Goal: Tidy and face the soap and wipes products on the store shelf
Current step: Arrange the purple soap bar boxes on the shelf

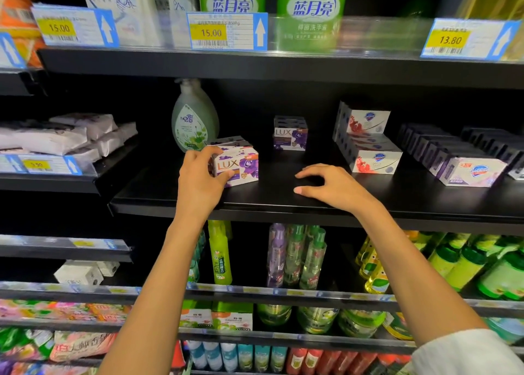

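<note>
- Left hand (198, 176) grips a white-and-purple cardboard Lux soap box (236, 163), thumb on its front, fingers over the top, near the black shelf (283, 201) edge.
- Right hand (331, 184) hovers, loosely curled and empty, just right of the box.
- Judged step: facing Lux forward; next, squaring it and fetching the rear purple Lux stack (289, 133) beyond the fingertips.

left hand (200, 173) gripping, right hand (331, 184) loosely curled

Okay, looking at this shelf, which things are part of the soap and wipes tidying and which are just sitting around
Part of the job:
- front Lux soap box, gripped by the left hand
- rear Lux soap boxes
- Safeguard soap boxes
- wipes packs
- right hand, holding nothing

Just there:
- green hand-wash bottle
- price tags
- spray bottles on the shelf below
</note>
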The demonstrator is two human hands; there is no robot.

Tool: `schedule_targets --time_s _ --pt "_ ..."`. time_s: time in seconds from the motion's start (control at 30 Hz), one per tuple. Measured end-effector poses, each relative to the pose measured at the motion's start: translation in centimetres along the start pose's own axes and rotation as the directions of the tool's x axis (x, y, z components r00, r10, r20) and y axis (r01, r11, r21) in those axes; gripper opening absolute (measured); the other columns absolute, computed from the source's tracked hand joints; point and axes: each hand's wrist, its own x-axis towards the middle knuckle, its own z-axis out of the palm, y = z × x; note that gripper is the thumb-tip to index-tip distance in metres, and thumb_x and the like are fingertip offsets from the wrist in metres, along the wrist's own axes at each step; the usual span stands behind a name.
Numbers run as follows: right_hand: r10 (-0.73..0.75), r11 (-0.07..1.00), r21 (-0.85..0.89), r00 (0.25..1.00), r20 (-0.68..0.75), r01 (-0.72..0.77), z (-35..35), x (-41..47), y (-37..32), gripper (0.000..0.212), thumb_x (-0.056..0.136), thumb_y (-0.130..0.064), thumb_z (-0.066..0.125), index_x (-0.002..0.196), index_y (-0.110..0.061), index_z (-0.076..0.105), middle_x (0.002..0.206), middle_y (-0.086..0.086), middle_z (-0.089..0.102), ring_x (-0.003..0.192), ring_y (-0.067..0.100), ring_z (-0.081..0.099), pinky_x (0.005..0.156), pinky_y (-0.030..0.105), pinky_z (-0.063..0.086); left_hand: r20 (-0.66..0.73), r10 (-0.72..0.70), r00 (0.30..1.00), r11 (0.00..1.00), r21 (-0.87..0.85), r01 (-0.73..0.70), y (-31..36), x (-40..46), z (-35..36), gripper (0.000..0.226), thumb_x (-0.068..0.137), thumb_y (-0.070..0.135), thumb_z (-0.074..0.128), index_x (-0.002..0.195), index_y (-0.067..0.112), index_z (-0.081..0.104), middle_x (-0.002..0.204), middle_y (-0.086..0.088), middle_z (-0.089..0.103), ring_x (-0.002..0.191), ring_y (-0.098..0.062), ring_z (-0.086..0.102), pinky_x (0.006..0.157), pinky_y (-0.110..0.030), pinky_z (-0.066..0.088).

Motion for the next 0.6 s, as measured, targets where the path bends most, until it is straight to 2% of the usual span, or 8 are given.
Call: schedule_targets --time_s 0.1,0.2,0.33,0.4,0.47,0.53,0.6 --pt "0.002 1.000 0.009 1.000 -0.002 -0.002 0.0 0.0 -0.1 0.044 0.090 -0.046 0.078 0.130 -0.031 0.071 0.135 -0.014 0.059 0.134 0.009 0.051 0.104 0.023 0.033 0.006 0.009 1.000 1.000 -0.008 -0.009 0.1 -0.2 0.1 0.054 0.086 0.026 0.085 0.134 0.019 0.060 0.128 -0.008 0.052 0.116 -0.025 0.060 0.090 -0.030 0.052" --pt "0.019 1.000 -0.010 1.000 -0.013 -0.020 0.0 0.0 -0.2 0.042 0.091 -0.047 0.077 0.130 -0.033 0.070 0.141 -0.011 0.060 0.135 0.010 0.050 0.104 0.024 0.034 -0.037 0.014 0.999 0.999 -0.038 -0.016 0.1 -1.2 -0.4 0.061 0.087 0.027 0.085 0.139 0.019 0.054 0.132 -0.007 0.050 0.118 -0.022 0.058 0.095 -0.034 0.054" --pt "0.054 0.998 0.035 0.994 -0.090 -0.052 0.0 0.5 -0.6 0.039 0.093 -0.042 0.076 0.129 -0.029 0.070 0.133 -0.009 0.066 0.127 0.010 0.057 0.103 0.027 0.041 -0.082 0.082 0.993 0.994 -0.063 -0.087 0.0 -4.2 -1.4 0.045 0.092 0.031 0.079 0.130 0.019 0.057 0.119 0.001 0.055 0.103 -0.010 0.058 0.087 -0.035 0.052" --pt "0.093 0.994 0.074 0.985 -0.148 -0.083 -0.2 1.6 -0.8 0.039 0.092 -0.038 0.078 0.127 -0.024 0.071 0.125 -0.005 0.070 0.119 0.012 0.062 0.104 0.030 0.047 -0.016 0.177 0.984 0.981 -0.072 -0.178 -0.2 -5.4 -1.5 0.035 0.094 0.035 0.076 0.122 0.018 0.063 0.112 0.004 0.061 0.099 -0.009 0.060 0.089 -0.037 0.055" --pt "0.162 0.980 0.149 0.965 -0.207 -0.133 -0.5 3.4 -0.5 0.040 0.089 -0.037 0.081 0.124 -0.021 0.071 0.116 0.000 0.073 0.112 0.017 0.066 0.103 0.036 0.052 0.143 0.292 0.946 0.956 -0.037 -0.290 -0.3 -5.9 -1.2 0.038 0.094 0.047 0.070 0.121 0.019 0.068 0.113 0.008 0.064 0.106 -0.009 0.062 0.094 -0.036 0.054" --pt "0.218 0.957 0.241 0.945 -0.245 -0.159 -0.7 5.5 -0.2 0.040 0.086 -0.036 0.083 0.122 -0.022 0.071 0.110 0.003 0.075 0.107 0.021 0.069 0.099 0.043 0.057 0.303 0.350 0.887 0.926 0.029 -0.375 -0.4 -6.0 -0.8 0.052 0.094 0.059 0.063 0.129 0.022 0.069 0.123 0.011 0.065 0.117 -0.007 0.058 0.102 -0.027 0.048" --pt "0.254 0.932 0.324 0.931 -0.263 -0.163 -0.6 7.6 0.1 0.038 0.085 -0.031 0.084 0.119 -0.022 0.068 0.115 0.004 0.075 0.107 0.022 0.070 0.095 0.043 0.059 0.339 0.366 0.867 0.894 0.130 -0.429 -0.5 -6.1 -0.5 0.057 0.093 0.063 0.061 0.134 0.024 0.069 0.131 0.012 0.064 0.122 -0.008 0.056 0.101 -0.019 0.039"
